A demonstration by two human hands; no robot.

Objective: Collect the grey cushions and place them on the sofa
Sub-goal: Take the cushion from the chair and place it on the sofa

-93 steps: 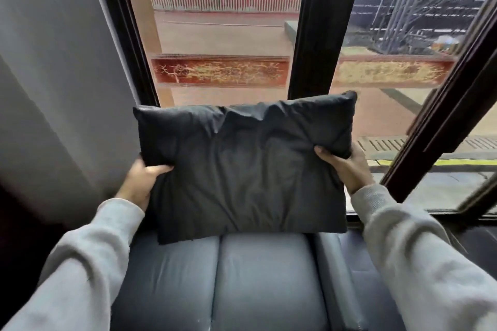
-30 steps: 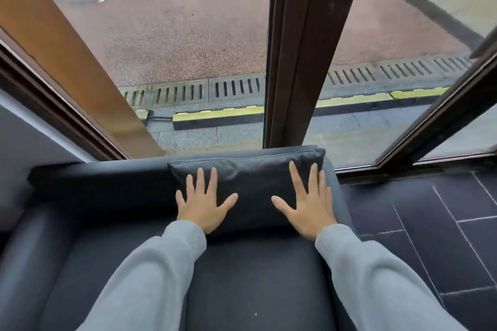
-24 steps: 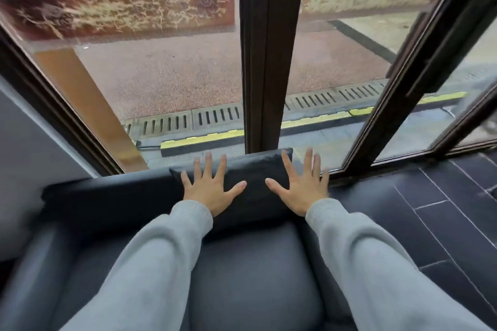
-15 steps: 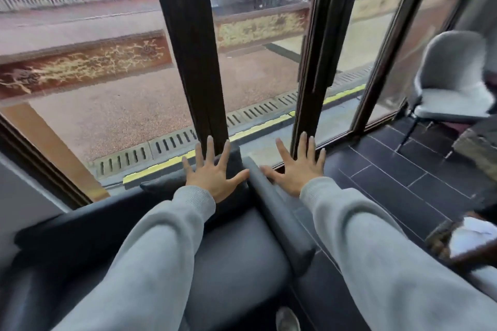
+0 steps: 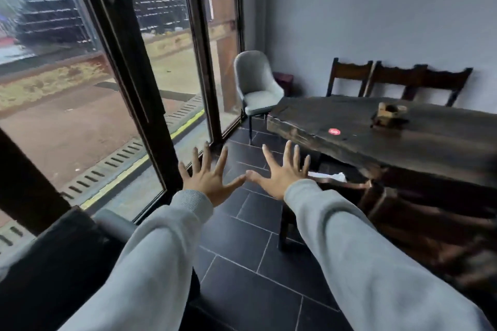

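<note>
Items as I see them from the head view:

- Left hand point(image 5: 208, 183): fingers point(image 5: 207, 154) straight and spread, released, holding nothing, in the air over the floor point(image 5: 242, 239).
- Right hand point(image 5: 278, 179): likewise spread and released. The two thumb tips lie just beside each other.
- Sofa point(image 5: 53, 263): dark, at the lower-left edge below the window point(image 5: 67, 115), partly behind my left sleeve point(image 5: 150, 263).
- Cushion: I cannot tell it from the sofa's dark bulk.
- Window post point(image 5: 129, 62): dark and upright, left of my left hand.
- Grey chair point(image 5: 256, 86): in the far corner, beside the window.
- Tabletop point(image 5: 403, 148): dark wood, right of my hands, its near corner just past my right fingers point(image 5: 287, 154). It carries a red sticker point(image 5: 334, 131) and a small wooden object point(image 5: 390, 113).
- Wooden chairs point(image 5: 349, 75): behind the tabletop, against the grey wall point(image 5: 376, 8).
- White thing point(image 5: 333, 177): under the tabletop's edge, too blurred to name.
</note>
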